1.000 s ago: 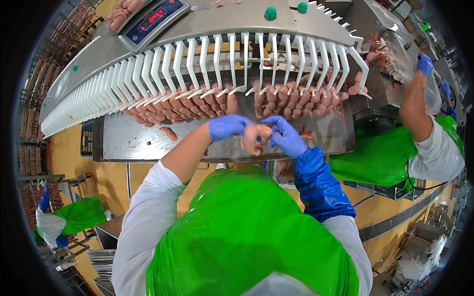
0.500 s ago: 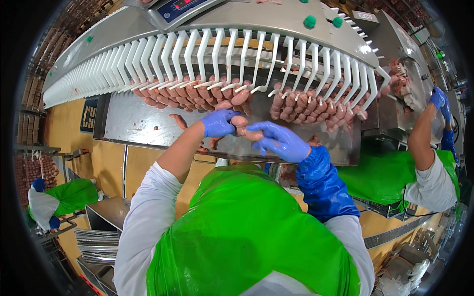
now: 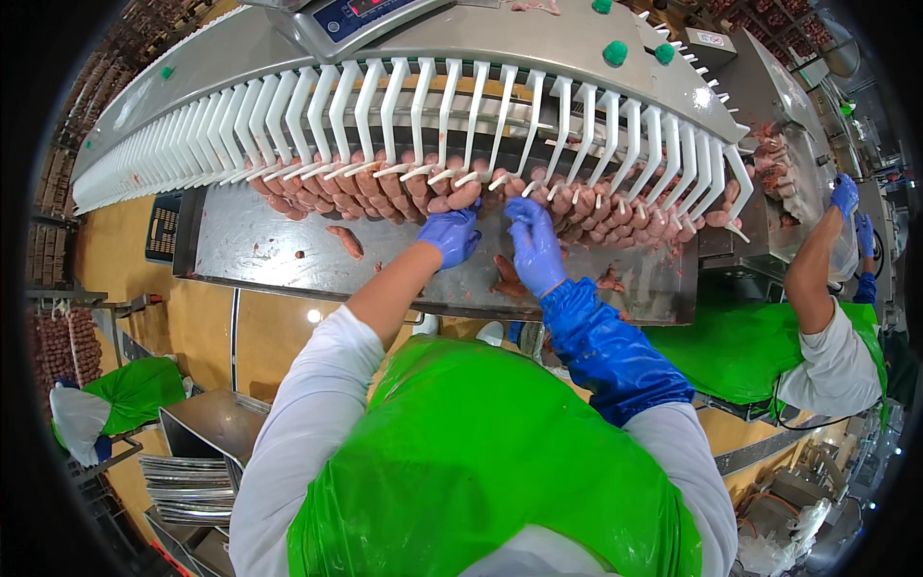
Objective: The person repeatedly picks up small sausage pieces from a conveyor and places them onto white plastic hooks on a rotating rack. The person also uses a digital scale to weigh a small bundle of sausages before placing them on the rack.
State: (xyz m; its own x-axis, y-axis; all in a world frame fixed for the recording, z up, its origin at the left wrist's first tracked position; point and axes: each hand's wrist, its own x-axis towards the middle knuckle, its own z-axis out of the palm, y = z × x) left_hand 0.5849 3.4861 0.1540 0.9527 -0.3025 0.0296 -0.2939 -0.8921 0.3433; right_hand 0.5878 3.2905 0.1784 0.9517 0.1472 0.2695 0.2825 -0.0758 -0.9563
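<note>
A long row of pink linked sausages point(image 3: 361, 188) hangs in loops from the white hooks point(image 3: 421, 106) of a curved metal rack. At the middle of the row, my gloved left hand point(image 3: 450, 238) is closed on a sausage link point(image 3: 462, 196) just under a hook tip. My right hand point(image 3: 535, 245), gloved and blue-sleeved, reaches up close beside it. Its fingers are curled against the links at the hooks, and what lies between them is hidden. A narrow gap separates the two hands. Both are above the metal tray point(image 3: 231, 245).
Loose sausage pieces point(image 3: 344, 241) and scraps lie on the tray. A scale point(image 3: 361, 21) and green knobs point(image 3: 615, 53) are on the rack's top. At right, a co-worker's gloved hand point(image 3: 844, 195) is by a metal machine. Stacked metal trays point(image 3: 190, 489) stand lower left.
Both hands have moved up from over the tray to the hooks, carrying the links they held between them. The gap in the hanging row has narrowed, with links now at those hooks.
</note>
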